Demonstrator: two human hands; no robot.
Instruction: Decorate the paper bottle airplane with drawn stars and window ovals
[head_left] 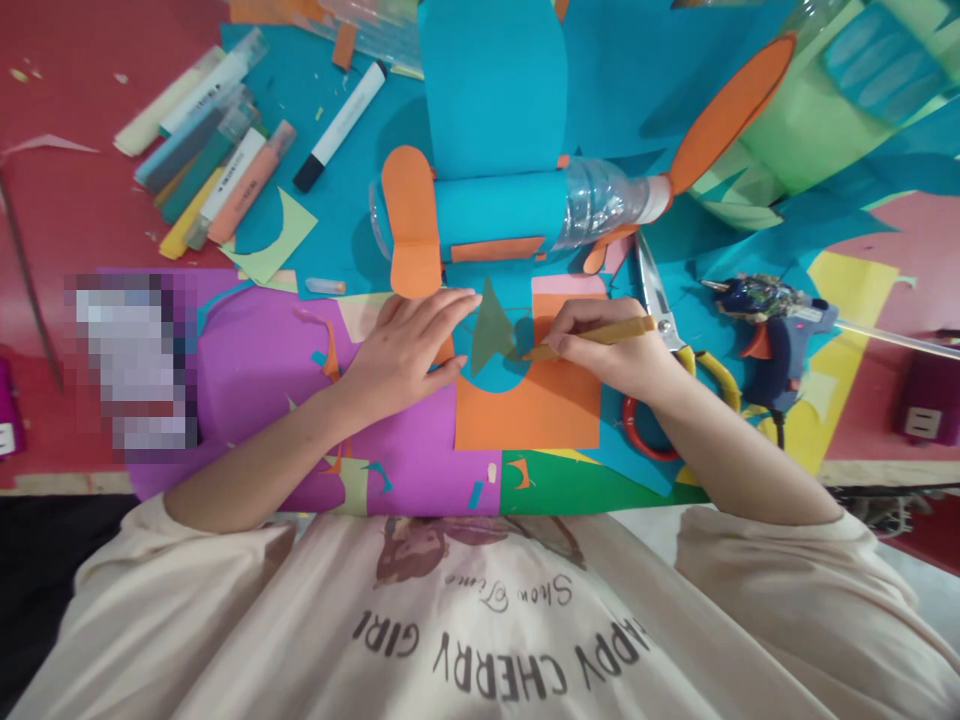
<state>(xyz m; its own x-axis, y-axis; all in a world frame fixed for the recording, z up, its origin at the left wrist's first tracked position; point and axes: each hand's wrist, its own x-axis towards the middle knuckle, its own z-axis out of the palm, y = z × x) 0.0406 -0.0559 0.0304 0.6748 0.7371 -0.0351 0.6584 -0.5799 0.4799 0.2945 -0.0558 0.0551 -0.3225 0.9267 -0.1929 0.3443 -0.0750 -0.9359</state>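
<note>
My left hand (409, 345) lies flat with fingers stretched out, pressing on a blue paper piece (491, 375) that rests on an orange sheet (532, 410). A small green paper triangle (491, 330) sits on the blue piece, just right of my left fingertips. My right hand (607, 345) is closed around a yellowish pencil (600, 335), its tip touching the paper beside the green triangle. Beyond my hands lies a plastic bottle (592, 200) wrapped in blue paper with orange paper parts glued on.
Scissors (664, 330) with red and yellow handles lie just right of my right hand. A blue glue gun (772, 325) stands further right. Several markers (210, 160) and a black-capped marker (341, 125) lie at the upper left. Purple (262, 370), green and yellow paper sheets cover the table.
</note>
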